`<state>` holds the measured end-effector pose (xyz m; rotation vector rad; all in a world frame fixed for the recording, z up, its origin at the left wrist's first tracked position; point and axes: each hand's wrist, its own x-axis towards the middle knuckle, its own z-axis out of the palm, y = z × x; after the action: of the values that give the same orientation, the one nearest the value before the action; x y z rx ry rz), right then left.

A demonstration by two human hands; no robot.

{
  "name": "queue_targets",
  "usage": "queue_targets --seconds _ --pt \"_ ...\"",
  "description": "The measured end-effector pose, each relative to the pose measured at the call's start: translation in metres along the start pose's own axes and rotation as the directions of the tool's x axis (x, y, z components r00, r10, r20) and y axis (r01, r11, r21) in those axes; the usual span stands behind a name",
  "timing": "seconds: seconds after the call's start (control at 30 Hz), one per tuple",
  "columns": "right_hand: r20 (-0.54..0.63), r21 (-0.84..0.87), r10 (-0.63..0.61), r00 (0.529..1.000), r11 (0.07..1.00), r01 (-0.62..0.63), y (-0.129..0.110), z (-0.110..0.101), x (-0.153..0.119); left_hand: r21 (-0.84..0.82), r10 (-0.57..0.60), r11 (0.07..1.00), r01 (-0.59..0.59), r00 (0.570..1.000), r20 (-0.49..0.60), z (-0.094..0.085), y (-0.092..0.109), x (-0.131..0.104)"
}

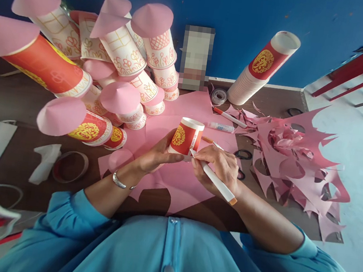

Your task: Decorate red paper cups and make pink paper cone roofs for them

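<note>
In front of my chest, my left hand (157,154) is closed around a red and white paper cup (186,137) with a gold emblem, its white rim upward. My right hand (217,167) grips a white marker (220,184) with an orange end. The marker's tip meets or nearly meets the lower right side of the cup; contact is hard to tell. Pink paper sheets (161,191) lie beneath both hands. Just beyond my right hand are an orange and white pen (212,143) and black-handled scissors (243,154), partly hidden.
Paper-cup towers with pink cone tops (122,52) crowd the left back. A tall cup stack (248,84) leans at the wall beside clear tape (219,96). Pink offcuts (292,155) cover the right. A glue tube (221,127), red marker (230,117) and tape roll (70,167) lie around.
</note>
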<state>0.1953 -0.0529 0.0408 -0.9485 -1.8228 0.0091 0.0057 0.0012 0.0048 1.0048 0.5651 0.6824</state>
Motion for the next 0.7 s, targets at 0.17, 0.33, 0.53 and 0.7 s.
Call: queue_targets --seconds 0.17,0.33,0.53,0.7 --pt "0.000 -0.009 -0.014 1.000 1.000 0.014 0.0004 0.0000 0.0007 0.003 0.015 1.000 -0.015 0.999 0.029 0.0007 0.0015 0.0006" --pt "-0.007 0.001 -0.022 1.000 1.000 0.022 0.0017 -0.0009 0.0007 0.011 0.031 0.999 -0.032 0.998 0.052 0.0004 0.0015 0.0017" --pt "-0.013 -0.046 -0.023 1.000 0.999 0.022 0.0021 -0.0033 0.0014 0.018 0.006 1.000 -0.007 0.999 0.053 -0.0022 -0.0007 0.0010" --pt "-0.020 -0.097 -0.013 1.000 0.995 0.011 0.0010 -0.0045 0.0035 0.006 -0.014 1.000 0.013 0.999 0.040 -0.0016 -0.0001 -0.0004"
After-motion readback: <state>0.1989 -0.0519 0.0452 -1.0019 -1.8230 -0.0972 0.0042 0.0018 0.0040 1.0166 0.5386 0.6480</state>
